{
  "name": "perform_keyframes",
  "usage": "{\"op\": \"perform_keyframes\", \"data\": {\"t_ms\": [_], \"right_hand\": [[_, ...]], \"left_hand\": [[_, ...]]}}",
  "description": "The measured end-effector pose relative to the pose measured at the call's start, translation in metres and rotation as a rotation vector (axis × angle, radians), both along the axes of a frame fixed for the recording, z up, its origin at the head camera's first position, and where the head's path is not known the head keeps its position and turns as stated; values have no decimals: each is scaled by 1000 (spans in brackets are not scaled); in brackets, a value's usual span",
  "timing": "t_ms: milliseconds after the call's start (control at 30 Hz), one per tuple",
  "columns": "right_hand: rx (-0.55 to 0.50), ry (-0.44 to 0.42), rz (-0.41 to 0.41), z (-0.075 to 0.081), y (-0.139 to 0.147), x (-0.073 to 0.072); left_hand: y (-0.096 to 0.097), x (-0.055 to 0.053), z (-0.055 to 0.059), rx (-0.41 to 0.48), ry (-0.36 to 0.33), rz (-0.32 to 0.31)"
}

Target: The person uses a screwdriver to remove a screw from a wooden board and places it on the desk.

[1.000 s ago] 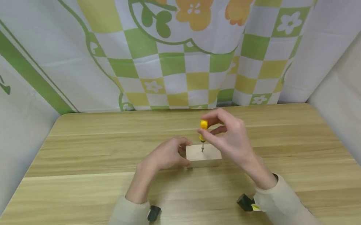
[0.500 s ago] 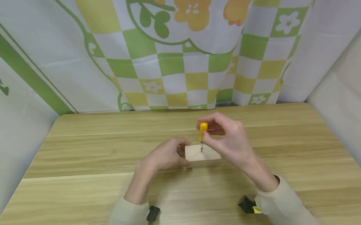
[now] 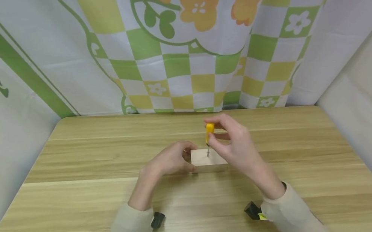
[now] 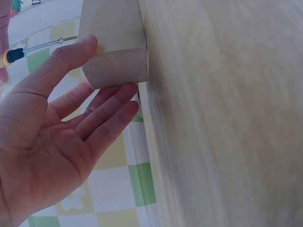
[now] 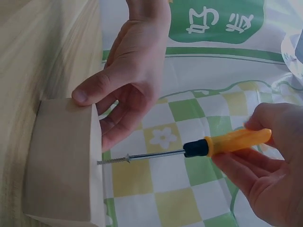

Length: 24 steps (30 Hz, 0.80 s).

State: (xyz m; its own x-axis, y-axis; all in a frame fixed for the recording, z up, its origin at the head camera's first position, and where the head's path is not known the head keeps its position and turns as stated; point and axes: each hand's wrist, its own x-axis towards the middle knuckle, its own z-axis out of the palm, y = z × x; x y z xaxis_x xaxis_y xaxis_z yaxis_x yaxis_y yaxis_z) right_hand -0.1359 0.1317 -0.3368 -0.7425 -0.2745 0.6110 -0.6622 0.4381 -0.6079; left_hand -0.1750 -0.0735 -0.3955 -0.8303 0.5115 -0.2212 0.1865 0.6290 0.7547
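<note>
A pale wooden block (image 3: 204,161) lies on the wooden table. My left hand (image 3: 170,159) grips its left end, thumb on the near face and fingers at the far face. A screw (image 5: 113,161) stands upright in the block's top, much of its thread showing above the wood. My right hand (image 3: 238,142) pinches the yellow handle of a screwdriver (image 5: 236,141) between thumb and fingers. The screwdriver's shaft is in line with the screw, its tip at the screw head. In the left wrist view the thumb presses the block (image 4: 113,28) near its end.
The wooden table (image 3: 90,213) reaches back to a checkered, flower-printed cloth (image 3: 177,67) hanging behind it. White cloth walls (image 3: 370,85) close off both sides. Dark devices (image 3: 253,211) sit at both wrists.
My right fingers have shifted round the screwdriver's handle, the thumb moving lower and the fingers curling differently. The block, the screw and my left hand stay about where they were.
</note>
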Motion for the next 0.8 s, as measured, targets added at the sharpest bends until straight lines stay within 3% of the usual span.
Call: {"op": "perform_keyframes", "data": {"t_ms": [400, 800], "right_hand": [[41, 125, -140, 2, -7, -2], [43, 125, -88, 6, -4, -2]], "left_hand": [[0, -1, 0, -21, 39, -8], [0, -1, 1, -33, 37, -4]]}}
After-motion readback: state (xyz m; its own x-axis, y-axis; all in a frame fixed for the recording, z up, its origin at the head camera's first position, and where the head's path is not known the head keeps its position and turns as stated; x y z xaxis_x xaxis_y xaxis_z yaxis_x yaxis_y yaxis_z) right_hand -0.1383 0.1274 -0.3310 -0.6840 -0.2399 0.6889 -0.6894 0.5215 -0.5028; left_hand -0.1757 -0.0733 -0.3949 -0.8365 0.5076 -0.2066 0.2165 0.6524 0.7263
